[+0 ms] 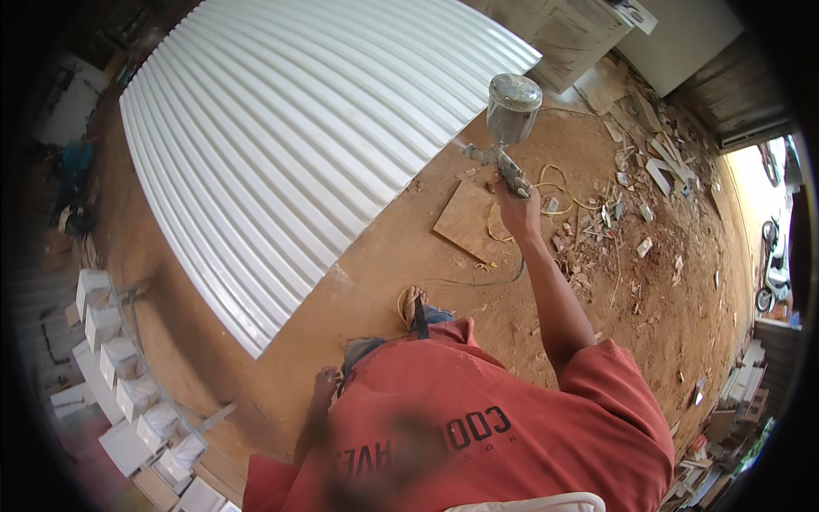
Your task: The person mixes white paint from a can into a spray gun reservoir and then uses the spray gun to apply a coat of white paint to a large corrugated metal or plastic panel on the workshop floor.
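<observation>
My right hand [517,203] is wrapped round the grip of a paint spray gun [495,159], with the arm stretched out ahead. A paint-stained cup [514,107] with a lid stands on top of the gun. The nozzle points left at the near right edge of a large white corrugated panel [299,154], close to it but apart. A faint pale mist shows at the nozzle. Low beside my leg hangs my left hand [326,381], its fingers loosely curled; I see nothing in it.
A yellow hose [559,183] loops over the dirt floor near a flat brown board [467,224]. Scraps and rubble [648,179] litter the right side. White box-like pieces [119,358] line the left. Cabinet-like panels [563,38] stand at the back; a motorbike [772,277] is outside.
</observation>
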Demonstrator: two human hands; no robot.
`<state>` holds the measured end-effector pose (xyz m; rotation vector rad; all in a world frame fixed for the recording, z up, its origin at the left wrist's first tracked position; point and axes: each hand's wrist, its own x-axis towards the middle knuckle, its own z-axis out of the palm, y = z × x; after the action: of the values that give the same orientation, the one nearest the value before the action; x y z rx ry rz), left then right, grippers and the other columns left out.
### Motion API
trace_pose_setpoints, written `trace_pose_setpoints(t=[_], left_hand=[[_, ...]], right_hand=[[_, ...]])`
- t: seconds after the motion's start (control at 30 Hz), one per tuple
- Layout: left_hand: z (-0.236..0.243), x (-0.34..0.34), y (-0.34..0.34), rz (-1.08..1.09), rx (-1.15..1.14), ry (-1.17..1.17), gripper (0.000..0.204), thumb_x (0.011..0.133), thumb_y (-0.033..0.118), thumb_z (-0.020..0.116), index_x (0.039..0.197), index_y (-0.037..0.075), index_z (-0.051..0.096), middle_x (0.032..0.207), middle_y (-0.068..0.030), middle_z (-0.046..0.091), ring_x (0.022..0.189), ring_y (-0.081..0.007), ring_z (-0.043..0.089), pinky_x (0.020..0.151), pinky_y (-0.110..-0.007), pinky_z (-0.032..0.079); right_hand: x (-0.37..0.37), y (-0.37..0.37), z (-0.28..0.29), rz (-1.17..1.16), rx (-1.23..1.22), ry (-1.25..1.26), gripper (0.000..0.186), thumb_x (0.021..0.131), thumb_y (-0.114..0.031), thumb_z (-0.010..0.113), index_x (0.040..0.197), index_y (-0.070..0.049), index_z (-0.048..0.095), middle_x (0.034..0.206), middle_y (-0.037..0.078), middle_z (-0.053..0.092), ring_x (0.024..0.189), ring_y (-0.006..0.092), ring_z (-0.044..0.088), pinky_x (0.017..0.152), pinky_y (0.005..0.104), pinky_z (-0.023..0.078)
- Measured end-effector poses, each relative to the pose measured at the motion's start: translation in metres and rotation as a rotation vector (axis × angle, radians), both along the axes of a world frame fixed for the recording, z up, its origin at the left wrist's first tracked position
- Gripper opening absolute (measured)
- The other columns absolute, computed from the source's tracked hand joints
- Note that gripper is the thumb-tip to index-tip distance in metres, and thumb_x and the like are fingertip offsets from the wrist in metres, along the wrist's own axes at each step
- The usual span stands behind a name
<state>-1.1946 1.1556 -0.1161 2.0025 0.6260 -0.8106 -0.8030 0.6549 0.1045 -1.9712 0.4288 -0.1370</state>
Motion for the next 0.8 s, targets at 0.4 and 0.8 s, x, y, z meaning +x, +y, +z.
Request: trace_pose_setpoints(t=[0.4, 0.8], left_hand=[[-0.018, -0.021, 0.005, -0.667, 0.418, -0.15, 0.015, 0.088, 0.013, 0.058, 0.092, 0.004, 0.069, 0.099, -0.0124, 0.069, 0.095, -0.0307, 0.067, 0.082, -0.041, 0.055], [-0.01, -0.052, -0.003, -0.572, 0.478, 0.091, 0.029, 0.093, 0.026, 0.05, 0.095, 0.004, 0.067, 0.095, -0.0183, 0.07, 0.092, -0.0364, 0.069, 0.084, -0.046, 0.054]], right_hand=[[-0.084, 0.102, 0.012, 0.51, 0.202, 0.104, 0.026, 0.095, -0.027, 0.067, 0.099, -0.001, 0.067, 0.072, 0.0, 0.058, 0.069, 0.0079, 0.051, 0.061, 0.0302, 0.045], [0.012, 0.081, 0.007, -0.042, 0.017, -0.188, 0.027, 0.094, -0.026, 0.067, 0.106, -0.001, 0.069, 0.073, -0.001, 0.057, 0.07, 0.0089, 0.047, 0.064, 0.0295, 0.043]])
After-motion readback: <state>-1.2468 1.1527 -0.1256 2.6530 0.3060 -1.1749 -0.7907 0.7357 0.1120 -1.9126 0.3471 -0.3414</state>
